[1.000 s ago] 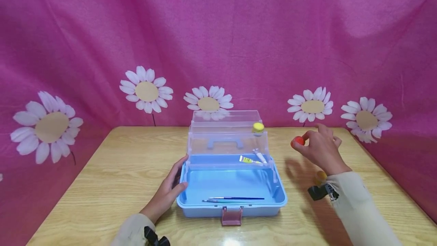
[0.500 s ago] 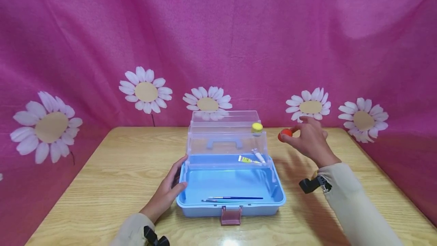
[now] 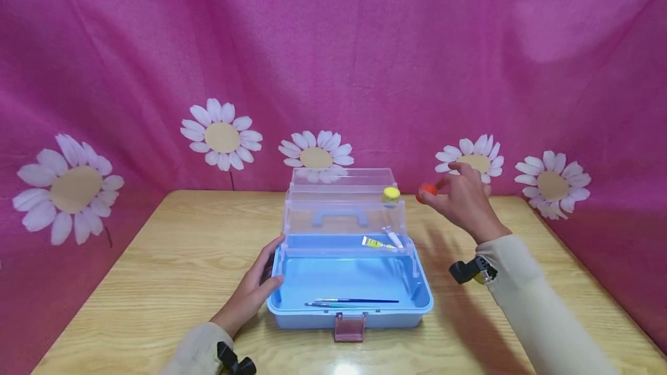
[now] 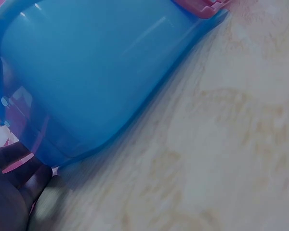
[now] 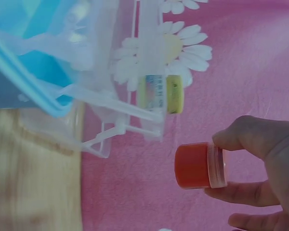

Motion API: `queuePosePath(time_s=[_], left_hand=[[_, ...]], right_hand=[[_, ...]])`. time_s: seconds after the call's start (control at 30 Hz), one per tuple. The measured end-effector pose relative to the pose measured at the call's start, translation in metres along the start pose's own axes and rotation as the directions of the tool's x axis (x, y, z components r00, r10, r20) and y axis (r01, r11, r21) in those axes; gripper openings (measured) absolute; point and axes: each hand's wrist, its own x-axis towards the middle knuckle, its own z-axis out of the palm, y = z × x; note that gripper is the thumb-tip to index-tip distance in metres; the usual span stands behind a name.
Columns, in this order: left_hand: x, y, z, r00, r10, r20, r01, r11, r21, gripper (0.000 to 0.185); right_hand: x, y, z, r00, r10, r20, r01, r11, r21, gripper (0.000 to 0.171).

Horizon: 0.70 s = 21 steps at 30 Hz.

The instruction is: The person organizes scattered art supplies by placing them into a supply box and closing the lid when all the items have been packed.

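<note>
A light blue storage box (image 3: 349,320) stands open on the table. My left hand (image 3: 252,288) holds its left wall, thumb at the rim and fingers along the outside. To the right of the box's raised trays, my right hand (image 3: 469,201) pinches a small red paint jar (image 5: 195,166) in the air between thumb and fingers. A yellow-topped jar (image 3: 391,194) sits at the right end of the upper clear tray (image 3: 339,192). Two paint tubes, one a yellow-labelled tube (image 3: 372,242), lie at the lower tray. Thin paintbrushes (image 3: 359,301) lie on the box floor.
A pink latch (image 3: 350,328) hangs at the box's front. Something yellow (image 3: 479,278) shows on the table, mostly hidden behind my right wrist. The wooden table (image 3: 172,259) ends at a pink flowered cloth (image 3: 354,62) at the back and sides.
My right hand has moved left and slightly up with the red paint jar, closer to the raised trays. The left hand stays on the box.
</note>
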Motion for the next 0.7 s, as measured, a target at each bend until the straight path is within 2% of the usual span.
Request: queuePosePath(time_s=[0.23, 0.5, 0.7], left_hand=[[-0.001, 0.002, 0.001, 1.000, -0.017, -0.002, 0.017, 1.000, -0.001, 0.066], [-0.002, 0.000, 0.001, 0.999, -0.041, 0.001, 0.041, 0.999, -0.003, 0.066], [-0.001, 0.000, 0.000, 1.000, -0.025, 0.000, 0.025, 1.000, 0.000, 0.066]], right_hand=[[0.010, -0.013, -0.003, 1.000, -0.006, -0.011, 0.006, 1.000, 0.003, 0.044], [0.017, -0.022, -0.002, 1.000, -0.010, -0.007, 0.010, 1.000, -0.008, 0.040], [0.022, -0.027, -0.002, 0.999, -0.023, -0.026, 0.023, 1.000, 0.005, 0.039]])
